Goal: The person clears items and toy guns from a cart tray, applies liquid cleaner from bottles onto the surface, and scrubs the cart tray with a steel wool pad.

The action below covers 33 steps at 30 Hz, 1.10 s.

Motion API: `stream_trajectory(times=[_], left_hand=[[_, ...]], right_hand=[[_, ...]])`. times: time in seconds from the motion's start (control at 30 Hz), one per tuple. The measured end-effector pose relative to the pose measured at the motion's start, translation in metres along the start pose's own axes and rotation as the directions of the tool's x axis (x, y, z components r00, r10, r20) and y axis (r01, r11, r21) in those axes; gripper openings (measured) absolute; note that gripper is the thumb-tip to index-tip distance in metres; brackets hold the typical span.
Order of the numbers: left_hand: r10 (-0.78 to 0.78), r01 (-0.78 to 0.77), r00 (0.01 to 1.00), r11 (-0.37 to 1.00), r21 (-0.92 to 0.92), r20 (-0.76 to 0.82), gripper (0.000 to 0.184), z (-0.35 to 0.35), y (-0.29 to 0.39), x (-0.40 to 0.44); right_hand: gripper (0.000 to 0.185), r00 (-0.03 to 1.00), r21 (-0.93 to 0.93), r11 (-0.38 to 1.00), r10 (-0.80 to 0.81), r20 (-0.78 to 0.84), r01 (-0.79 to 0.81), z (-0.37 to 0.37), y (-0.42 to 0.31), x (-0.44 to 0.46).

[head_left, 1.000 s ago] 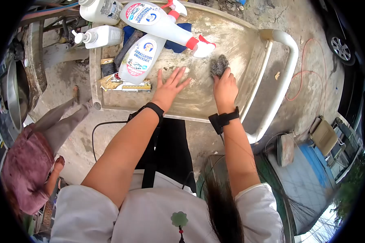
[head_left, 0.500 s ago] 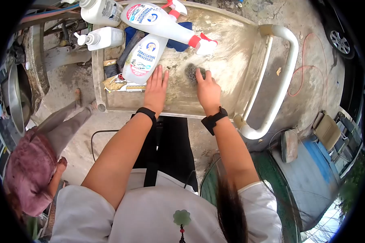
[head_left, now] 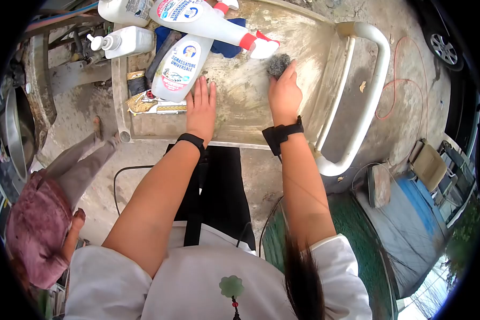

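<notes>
A grey steel wool scrubber (head_left: 278,66) is pinched in my right hand (head_left: 286,95) and rests on the dirty, streaked cart top (head_left: 240,114). My left hand (head_left: 201,110) lies flat on the same surface, fingers stretched out, near the base of a spray bottle (head_left: 180,66). Another spray bottle (head_left: 205,24) with a red and white trigger head lies across the first. Under the bottles shows a dark blue cloth (head_left: 230,47).
A white pump bottle (head_left: 128,42) and a larger white jug (head_left: 127,10) are at the upper left. The cart's white handle (head_left: 376,101) curves along the right. A person in a pink top (head_left: 40,229) is at the left. A red hose (head_left: 393,98) crosses the floor.
My right hand has moved the steel wool scrubber up and to the right across the surface. My left hand stays flat in about the same place. The view has shifted slightly.
</notes>
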<state>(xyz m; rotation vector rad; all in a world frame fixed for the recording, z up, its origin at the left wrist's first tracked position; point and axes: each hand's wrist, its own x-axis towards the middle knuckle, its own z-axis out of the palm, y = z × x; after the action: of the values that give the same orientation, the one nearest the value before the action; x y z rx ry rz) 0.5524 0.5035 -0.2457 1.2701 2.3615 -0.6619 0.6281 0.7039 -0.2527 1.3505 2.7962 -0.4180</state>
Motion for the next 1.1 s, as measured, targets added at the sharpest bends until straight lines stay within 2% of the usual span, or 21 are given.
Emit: stream_trajectory(times=[0.1,0.13,0.23,0.3,0.4,0.47,0.5,0.53,0.63,0.67,0.77,0.8,0.9,0.93,0.97,1.0,1.03,1.1], left_hand=[[-0.030,0.030,0.999,0.999,0.028,0.017,0.070,-0.002,0.005,0.000],[-0.030,0.030,0.999,1.000,-0.006,0.041,0.071,-0.006,0.004,-0.001],[-0.008,0.008,1.000,1.000,-0.030,0.021,0.071,-0.004,-0.002,0.000],[0.024,-0.026,1.000,0.986,-0.167,-0.014,0.073,0.000,-0.008,-0.004],[0.022,-0.042,0.997,0.957,-0.285,-0.074,0.075,0.004,-0.010,-0.004],[-0.002,-0.007,0.999,0.971,-0.239,-0.038,0.074,0.002,-0.006,-0.004],[-0.012,0.007,1.000,0.977,-0.212,-0.022,0.074,0.000,-0.004,-0.002],[-0.030,0.008,0.997,0.955,-0.295,-0.072,0.074,0.003,-0.004,-0.003],[0.012,-0.052,0.994,0.930,-0.364,-0.112,0.089,-0.011,-0.016,-0.005],[0.060,-0.018,0.993,0.930,-0.367,0.103,0.117,-0.027,-0.021,-0.007],[0.060,-0.074,0.997,0.916,-0.395,-0.048,0.135,-0.007,-0.022,-0.009],[0.071,-0.061,0.997,0.918,-0.393,0.011,0.132,-0.011,-0.023,-0.008],[0.060,-0.055,0.998,0.930,-0.363,0.003,0.131,-0.011,-0.021,-0.008],[0.038,-0.047,0.999,0.947,-0.319,-0.032,0.130,-0.004,-0.018,-0.009],[0.020,-0.040,0.997,0.961,-0.273,-0.075,0.130,0.008,-0.014,-0.006],[0.001,-0.028,0.993,0.973,-0.228,-0.117,0.130,0.014,-0.010,-0.003],[0.020,-0.034,0.998,0.964,-0.265,-0.055,0.129,0.006,-0.009,-0.003],[0.052,-0.028,0.997,0.945,-0.326,0.064,0.127,-0.015,-0.019,-0.004]], right_hand=[[0.070,0.984,0.047,0.997,-0.071,0.162,0.064,0.002,-0.036,-0.031],[0.066,0.958,0.018,0.989,-0.144,0.246,0.144,0.007,-0.047,-0.047],[0.058,0.864,-0.004,0.878,-0.470,0.180,0.479,0.018,-0.054,-0.085],[0.058,0.854,0.033,0.875,-0.478,0.204,0.482,0.010,-0.026,-0.062],[0.058,0.931,-0.089,0.939,-0.311,0.192,0.332,-0.004,-0.003,-0.041],[0.059,0.967,-0.140,0.971,-0.167,0.192,0.195,-0.006,-0.009,-0.046],[0.064,0.972,-0.192,0.963,-0.154,0.179,0.188,0.002,-0.022,-0.063],[0.065,0.962,-0.150,0.962,-0.198,0.190,0.228,0.010,-0.037,-0.081],[0.061,0.922,-0.033,0.941,-0.322,0.217,0.336,0.007,-0.049,-0.088],[0.058,0.905,0.007,0.929,-0.361,0.225,0.369,0.007,-0.054,-0.086],[0.049,0.822,-0.095,0.829,-0.519,0.233,0.551,0.018,-0.022,-0.053],[0.045,0.886,-0.104,0.890,-0.418,0.199,0.443,0.012,-0.012,-0.033],[0.039,0.992,-0.085,0.995,-0.034,0.122,0.045,-0.008,-0.005,0.018],[0.040,0.995,-0.041,0.999,-0.024,0.099,0.028,-0.003,-0.010,0.016],[0.044,0.996,-0.006,0.999,-0.048,0.069,0.049,0.004,-0.021,0.006],[0.045,0.983,0.075,0.990,-0.127,0.130,0.118,0.007,-0.037,-0.009],[0.044,0.951,0.131,0.963,-0.256,0.175,0.235,0.013,-0.055,-0.026],[0.044,0.908,0.160,0.948,-0.309,0.283,0.273,0.016,-0.071,-0.036]])
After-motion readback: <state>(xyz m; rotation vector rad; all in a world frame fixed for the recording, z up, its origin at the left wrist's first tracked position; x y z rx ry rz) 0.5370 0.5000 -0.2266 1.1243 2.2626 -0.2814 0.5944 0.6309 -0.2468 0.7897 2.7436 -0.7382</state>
